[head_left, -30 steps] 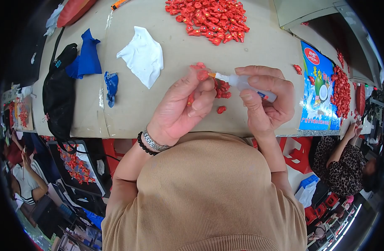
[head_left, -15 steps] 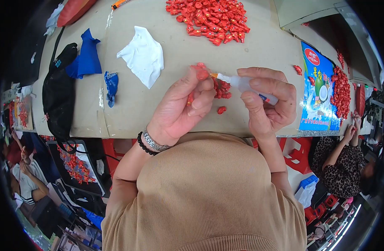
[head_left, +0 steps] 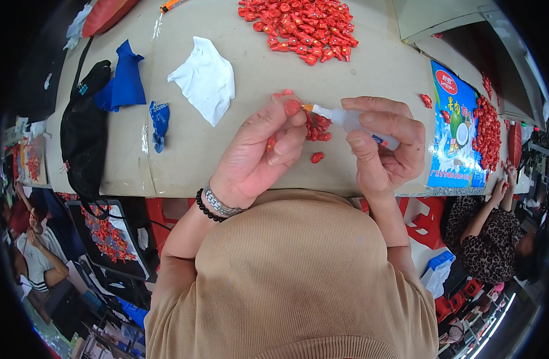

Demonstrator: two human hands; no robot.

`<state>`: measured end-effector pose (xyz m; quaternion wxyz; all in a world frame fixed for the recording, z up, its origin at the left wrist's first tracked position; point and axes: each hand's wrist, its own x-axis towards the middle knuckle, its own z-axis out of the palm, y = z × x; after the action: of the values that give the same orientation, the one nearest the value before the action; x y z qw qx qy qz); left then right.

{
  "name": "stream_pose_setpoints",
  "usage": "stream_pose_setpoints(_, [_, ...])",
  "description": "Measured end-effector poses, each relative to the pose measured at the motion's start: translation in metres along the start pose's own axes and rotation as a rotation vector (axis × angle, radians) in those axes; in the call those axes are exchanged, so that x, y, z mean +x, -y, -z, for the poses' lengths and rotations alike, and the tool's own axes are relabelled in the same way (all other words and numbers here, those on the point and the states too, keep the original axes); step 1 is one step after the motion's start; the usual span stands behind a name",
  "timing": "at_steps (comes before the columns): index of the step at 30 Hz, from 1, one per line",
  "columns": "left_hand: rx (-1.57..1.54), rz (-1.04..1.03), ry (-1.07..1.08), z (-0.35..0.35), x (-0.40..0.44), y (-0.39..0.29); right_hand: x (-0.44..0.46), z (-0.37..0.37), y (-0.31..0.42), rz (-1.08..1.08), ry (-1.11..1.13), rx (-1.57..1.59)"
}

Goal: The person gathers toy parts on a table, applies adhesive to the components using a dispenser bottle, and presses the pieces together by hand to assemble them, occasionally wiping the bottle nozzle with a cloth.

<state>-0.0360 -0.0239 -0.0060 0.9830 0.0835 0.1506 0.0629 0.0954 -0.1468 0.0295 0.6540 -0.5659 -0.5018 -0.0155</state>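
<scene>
Right at the front, the left hand [head_left: 263,143] has thumb and fingertips pinched on a red piece [head_left: 293,107], small, rounded and smooth-looking, its far side lost behind the fingers. Just to its right comes the bottle [head_left: 350,120], clamped in the fingers and thumb of the right hand [head_left: 389,143], and here's the relation that counts: the bottle's long axis lies nearly crosswise between the two hands, tilted a little, its white nozzle [head_left: 323,112] aimed leftward, straight at the piece. The orange tip sits right beside that red curve; touching or a hair apart, I can't tell. The bottle body is cloudy, see-through plastic, a straight-sided cylinder, partly covered by the fingers. Under and between the hands there's a little cluster [head_left: 319,127] of glossy red pieces, and one loose piece [head_left: 317,157] nearer the body, on the pale, matte tabletop [head_left: 259,72]. Out beyond the left hand, a limp white cloth [head_left: 205,84] spreads with ragged corners, then a crumpled blue scrap [head_left: 159,125] to its left. Past the right hand lies a shiny printed sheet [head_left: 457,137], blue and slick, with more red pieces [head_left: 488,134] along its far edge. Farthest ahead of both hands, a big heap [head_left: 307,30] of knobbly, shiny red pieces.
</scene>
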Motion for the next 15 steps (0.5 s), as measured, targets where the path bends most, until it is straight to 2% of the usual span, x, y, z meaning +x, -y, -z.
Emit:
stream_pose_setpoints(5, [0.021,-0.068,0.012,-0.0007,0.0004,0.0005,0.0016,0.0034,0.0026,-0.008,-0.002,-0.012])
stream_pose_setpoints(15, [0.029,-0.067,0.019,-0.0010,-0.0010,0.0011,-0.0006,0.0020,-0.0004,-0.020,0.001,-0.018])
